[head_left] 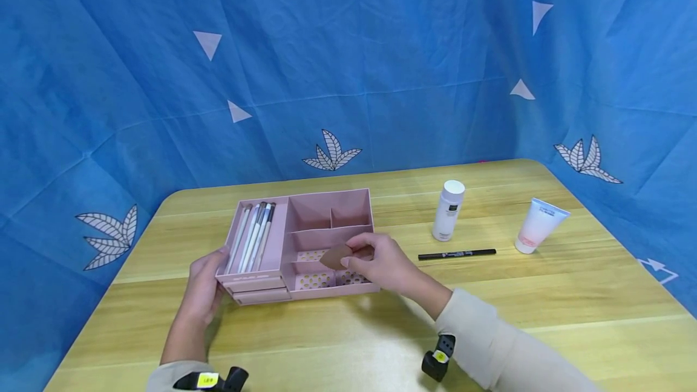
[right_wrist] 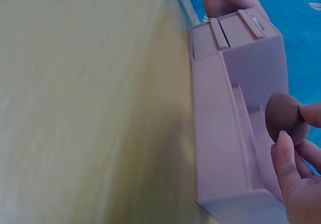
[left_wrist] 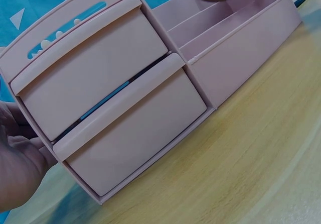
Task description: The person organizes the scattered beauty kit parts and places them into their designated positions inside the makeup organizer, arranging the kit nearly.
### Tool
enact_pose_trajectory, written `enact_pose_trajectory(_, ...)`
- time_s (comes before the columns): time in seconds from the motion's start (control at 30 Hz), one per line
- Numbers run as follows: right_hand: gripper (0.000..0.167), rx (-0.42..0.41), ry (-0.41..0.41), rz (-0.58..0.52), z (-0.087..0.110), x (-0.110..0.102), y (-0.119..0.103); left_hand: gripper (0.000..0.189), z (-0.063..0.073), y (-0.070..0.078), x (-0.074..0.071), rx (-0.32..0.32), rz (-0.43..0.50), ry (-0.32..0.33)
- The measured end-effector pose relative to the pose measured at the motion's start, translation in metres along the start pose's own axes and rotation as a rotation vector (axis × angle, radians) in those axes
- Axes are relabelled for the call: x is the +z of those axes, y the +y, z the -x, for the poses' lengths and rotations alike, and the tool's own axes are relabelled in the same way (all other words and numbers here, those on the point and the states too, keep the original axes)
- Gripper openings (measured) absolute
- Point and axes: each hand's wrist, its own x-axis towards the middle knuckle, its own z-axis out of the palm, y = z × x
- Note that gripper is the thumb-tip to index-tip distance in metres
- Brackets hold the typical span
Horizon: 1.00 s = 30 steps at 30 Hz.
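A pink desktop organizer [head_left: 332,236] sits at the left of the table, with two small drawers [left_wrist: 125,123] at its front left. My right hand [head_left: 381,261] pinches a brown teardrop-shaped makeup sponge [right_wrist: 284,117] between thumb and fingers, over the organizer's front compartments. In the head view the sponge's pointed end faces left. My left hand [head_left: 202,288] rests against the organizer's left side near the front corner; in the left wrist view its fingers [left_wrist: 27,138] lie partly hidden behind that wall. Several makeup brushes [head_left: 253,238] lie in the organizer's left section.
Right of the organizer stand a white bottle [head_left: 448,210] and a white-and-pink squeeze tube [head_left: 539,227]. A black pen [head_left: 457,254] lies in front of the bottle. Dotted liners [head_left: 314,281] cover the floors of the front compartments. Blue printed cloth [head_left: 381,65] hangs behind the wooden table.
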Motion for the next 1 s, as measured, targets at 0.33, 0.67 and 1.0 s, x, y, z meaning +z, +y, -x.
enact_pose_trajectory(0.33, 0.026, -0.043, -0.004, 0.063, -0.006, 0.026, 0.002, 0.052, 0.000, 0.000, 0.000, 0.000, -0.008, -0.008)
enact_pose_trajectory(0.67, 0.027, -0.097, -0.032, 0.143, -0.009, 0.041, 0.003, 0.057, 0.000, 0.000, 0.000, 0.001, -0.013, -0.019)
enact_pose_trajectory(1.0, 0.027, -0.086, -0.047, 0.211, -0.011, 0.044, 0.001, 0.047, 0.000, 0.000, -0.001, 0.003, 0.001, -0.009)
